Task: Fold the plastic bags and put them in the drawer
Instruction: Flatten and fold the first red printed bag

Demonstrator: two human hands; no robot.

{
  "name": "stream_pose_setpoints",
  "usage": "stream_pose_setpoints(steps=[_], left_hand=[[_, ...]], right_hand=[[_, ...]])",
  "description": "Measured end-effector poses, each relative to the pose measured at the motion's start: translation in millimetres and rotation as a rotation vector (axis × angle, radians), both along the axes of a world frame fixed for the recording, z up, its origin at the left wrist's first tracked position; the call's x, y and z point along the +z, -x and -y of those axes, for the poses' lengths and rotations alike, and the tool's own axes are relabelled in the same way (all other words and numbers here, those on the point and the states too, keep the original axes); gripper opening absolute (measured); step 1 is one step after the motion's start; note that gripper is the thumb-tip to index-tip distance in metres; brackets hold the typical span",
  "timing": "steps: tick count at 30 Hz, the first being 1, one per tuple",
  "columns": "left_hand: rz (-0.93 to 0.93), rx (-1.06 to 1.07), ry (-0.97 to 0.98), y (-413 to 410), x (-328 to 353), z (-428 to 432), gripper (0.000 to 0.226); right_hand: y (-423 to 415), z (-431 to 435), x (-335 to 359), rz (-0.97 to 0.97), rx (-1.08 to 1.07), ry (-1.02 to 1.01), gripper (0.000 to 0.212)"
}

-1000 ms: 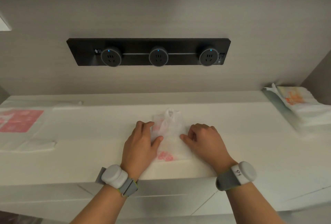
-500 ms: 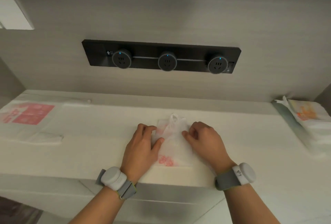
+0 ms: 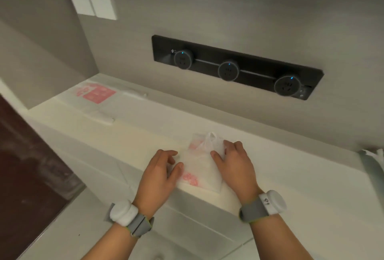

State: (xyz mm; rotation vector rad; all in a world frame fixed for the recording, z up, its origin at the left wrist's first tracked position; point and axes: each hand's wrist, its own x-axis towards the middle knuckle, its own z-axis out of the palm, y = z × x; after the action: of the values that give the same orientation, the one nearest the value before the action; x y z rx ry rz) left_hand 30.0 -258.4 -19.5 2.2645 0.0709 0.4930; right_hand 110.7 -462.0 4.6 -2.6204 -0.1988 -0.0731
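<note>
while the left hand [image 3: 159, 171] presses the plastic bag [image 3: 200, 169] (grip loose), right hand [image 3: 233, 163] pinches it.

**Worn items, both wrists: two sensor bands**

Item 1, left wrist unit [image 3: 123, 212]: a white, rounded puck with a smooth face. It sat on a grey fabric strap [image 3: 138, 226] that had a thin yellow-green edge, and a squared grey tab stuck out beside the puck.

Item 2, right wrist unit [image 3: 273, 201]: a white, round puck with a small dark marking near its rim. It sat on a matching grey strap [image 3: 252, 211] with the same yellow-green edging.

The left hand [image 3: 160, 172], the right hand [image 3: 234, 164] and both forearms were bare.
</note>
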Motion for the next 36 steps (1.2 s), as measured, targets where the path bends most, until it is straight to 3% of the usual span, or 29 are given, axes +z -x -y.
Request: stream_pose_setpoints(steps=[5,11,18,28,33,36], left_hand=[[-0.088,0.202,0.052,41.3,2.3,-13.0,0.023],[-0.255,0.200,0.570,62.3,0.0,-12.6,0.028],[-0.263,0.154,0.850,67.7,7.8,-23.5,0.025],[-0.208,0.060,0.915,82.3,1.6,-56.3,0.039],[-0.122,-0.058,0.943,87.3,12.0,-67.8,0.044],[-0.087,-0.093,0.979,88.3,17.8,-71.7,0.044]], right_hand=[[15.9,-14.4,-5.5,0.033,0.089,-0.034,0.053],[39.5,-38.9,-6.3,0.025,0.132,-0.070,0.051],[64.6,-67.8,-1.3,-0.005,0.140,-0.099,0.048],[99.8,-102.7,-1.2,-0.022,0.063,-0.202,0.047],[116.5,-110.4,-0.7,-0.011,-0.020,-0.351,0.050],[125.9,-112.8,4.7,-0.082,-0.106,-0.543,0.050]])
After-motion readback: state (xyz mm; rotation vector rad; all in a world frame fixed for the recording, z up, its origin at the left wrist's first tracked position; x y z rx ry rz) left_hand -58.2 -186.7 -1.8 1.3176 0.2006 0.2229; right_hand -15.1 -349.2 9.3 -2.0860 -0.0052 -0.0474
